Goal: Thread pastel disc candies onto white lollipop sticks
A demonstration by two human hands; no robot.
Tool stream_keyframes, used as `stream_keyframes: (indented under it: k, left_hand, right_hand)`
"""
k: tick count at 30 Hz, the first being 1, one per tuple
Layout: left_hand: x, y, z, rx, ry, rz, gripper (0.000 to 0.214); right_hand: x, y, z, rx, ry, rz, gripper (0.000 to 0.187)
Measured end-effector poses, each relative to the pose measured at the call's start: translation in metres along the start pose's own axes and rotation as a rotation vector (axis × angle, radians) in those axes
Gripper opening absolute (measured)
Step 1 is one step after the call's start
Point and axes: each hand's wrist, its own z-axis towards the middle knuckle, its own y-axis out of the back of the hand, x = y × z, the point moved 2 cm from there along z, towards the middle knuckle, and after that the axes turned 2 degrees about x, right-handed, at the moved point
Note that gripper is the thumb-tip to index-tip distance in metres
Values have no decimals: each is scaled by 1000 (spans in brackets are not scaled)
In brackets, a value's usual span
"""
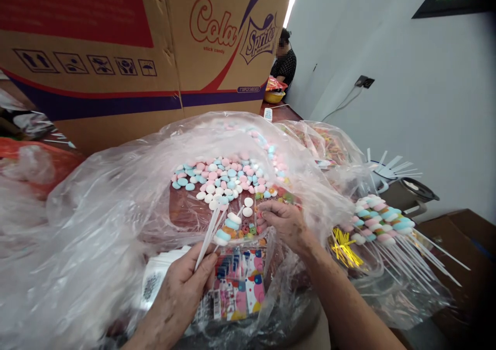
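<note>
My left hand (185, 287) is closed round a small bunch of white sticks (211, 232), one with candies threaded on its top. My right hand (284, 222) pinches something small at the edge of a heap of pink, blue and white candies (225, 177) lying on a big clear plastic bag (116, 210). Small coloured ring candies (248, 231) lie between the two hands. Under my left hand rests a stack of printed packets (240, 288).
A pile of finished candy sticks (382, 223) lies to the right beside yellow twist ties (344, 247). A large Cola and Sprite cardboard box (135, 45) stands behind. Another person (284, 58) sits at the far end by a white wall.
</note>
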Motion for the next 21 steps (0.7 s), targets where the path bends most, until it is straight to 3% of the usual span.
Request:
stream_keyframes:
  k: [8, 13, 18, 21]
  left_hand:
    - [0, 1, -1, -21, 41, -47, 38]
    - [2, 2, 0, -16, 12, -35, 36]
    - [2, 1, 0, -5, 5, -42, 37]
    - [1, 0, 0, -23, 4, -37, 38]
  right_hand:
    - [1, 16, 2, -142, 89, -256, 16]
    - [9, 3, -7, 101, 209, -363, 22]
    - [15, 7, 0, -82, 221, -751, 26]
    - [13, 7, 7, -25, 148, -1030, 26]
